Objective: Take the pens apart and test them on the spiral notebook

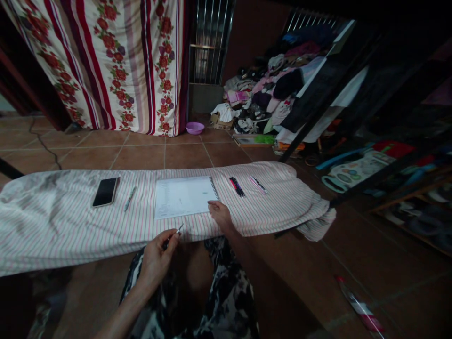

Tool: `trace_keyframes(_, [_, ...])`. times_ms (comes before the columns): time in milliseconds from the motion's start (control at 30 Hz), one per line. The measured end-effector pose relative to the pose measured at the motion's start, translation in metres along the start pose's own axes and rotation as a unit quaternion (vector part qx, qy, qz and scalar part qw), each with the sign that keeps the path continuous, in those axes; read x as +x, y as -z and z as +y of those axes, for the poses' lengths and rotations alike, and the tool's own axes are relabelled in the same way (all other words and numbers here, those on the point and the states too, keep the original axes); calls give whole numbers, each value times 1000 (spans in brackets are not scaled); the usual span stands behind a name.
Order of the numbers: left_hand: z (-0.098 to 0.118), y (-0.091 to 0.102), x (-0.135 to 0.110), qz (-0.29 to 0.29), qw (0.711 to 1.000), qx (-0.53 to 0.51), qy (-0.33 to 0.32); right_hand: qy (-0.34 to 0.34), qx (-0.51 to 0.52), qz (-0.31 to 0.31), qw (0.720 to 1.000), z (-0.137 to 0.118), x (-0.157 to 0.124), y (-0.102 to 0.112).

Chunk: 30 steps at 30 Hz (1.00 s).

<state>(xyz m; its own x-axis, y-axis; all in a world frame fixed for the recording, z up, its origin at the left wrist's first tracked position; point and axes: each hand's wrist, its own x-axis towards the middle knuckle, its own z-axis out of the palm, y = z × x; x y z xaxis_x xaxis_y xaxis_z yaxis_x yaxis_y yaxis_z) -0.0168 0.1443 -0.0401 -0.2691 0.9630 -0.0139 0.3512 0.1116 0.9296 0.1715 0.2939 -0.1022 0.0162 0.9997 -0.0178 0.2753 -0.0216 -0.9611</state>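
Observation:
My left hand (158, 256) is closed round a slim white pen (180, 228), whose end points up and right just below the notebook. Most of the pen is hidden in the fingers. My right hand (221, 215) rests with its fingers loosely stretched at the lower right corner of a spiral notebook (183, 193). The notebook lies open at a pale page with small faint marks, its coil on the right. Left of it lies a pale patterned pen (130, 198). A cluster of dark and red pens (237, 187) and a pink-and-black pair of pens (259, 184) lie to its right.
A striped cloth (77, 226) covers the long narrow table. A phone (105, 192) lies at the left. Beyond are a floral curtain (120, 66), a purple basin (195, 128) and a heap of clothes (271, 94). A red-and-white packet (363, 310) lies on the tiled floor at right.

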Motion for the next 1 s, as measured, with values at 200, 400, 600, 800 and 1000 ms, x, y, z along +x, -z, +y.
trace_keyframes(200, [-1,3,7,9,1000,-1,8,19,-185,6,983,0,42,4])
trace_keyframes(400, [-2,0,13,10,1000,5,7,30,-298,-5,954,-2,68,-6])
trace_keyframes(600, [0,-3,17,7,1000,8,5,42,-353,-28,934,0,82,-13])
trace_keyframes(800, [-2,-4,18,7,1000,0,5,51,-378,-39,924,4,82,-14])
trace_keyframes(1000, [1,-4,16,-6,1000,17,7,64,-380,-45,922,4,76,-15])
